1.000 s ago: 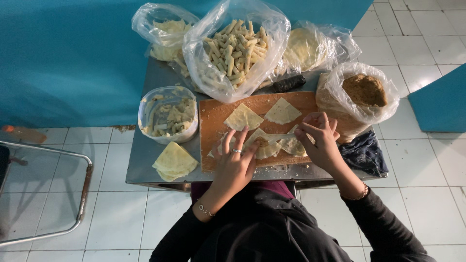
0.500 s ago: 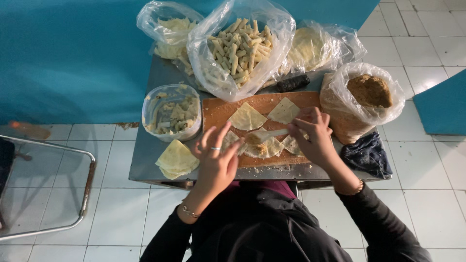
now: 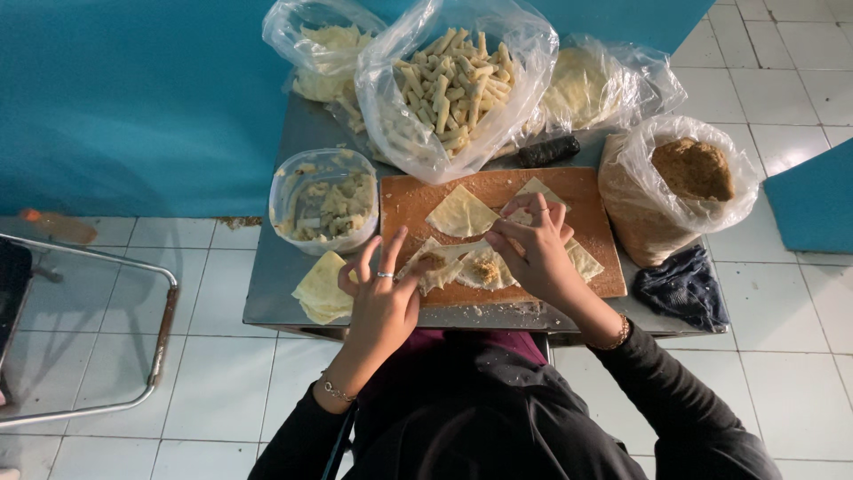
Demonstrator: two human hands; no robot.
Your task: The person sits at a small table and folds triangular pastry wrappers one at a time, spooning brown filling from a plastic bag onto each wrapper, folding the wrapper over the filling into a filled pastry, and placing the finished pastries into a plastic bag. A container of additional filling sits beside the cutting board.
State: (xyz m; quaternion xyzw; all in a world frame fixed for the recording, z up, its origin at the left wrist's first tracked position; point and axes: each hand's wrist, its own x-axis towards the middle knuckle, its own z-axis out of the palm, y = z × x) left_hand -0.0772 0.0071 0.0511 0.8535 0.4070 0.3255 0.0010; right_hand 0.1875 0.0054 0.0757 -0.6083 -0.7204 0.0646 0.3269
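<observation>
Folding step: on the wooden board (image 3: 577, 191), left hand (image 3: 384, 298), fingers spread, pins a filled wrapper (image 3: 440, 267); right hand (image 3: 536, 249) pinches another wrapper (image 3: 484, 265); next likely needs edge sealing.

Pale triangular dough wrappers (image 3: 462, 213) lie flat on the wooden cutting board (image 3: 404, 200). One filled wrapper (image 3: 444, 267), partly folded, rests at the board's near edge, brown filling exposed.
</observation>
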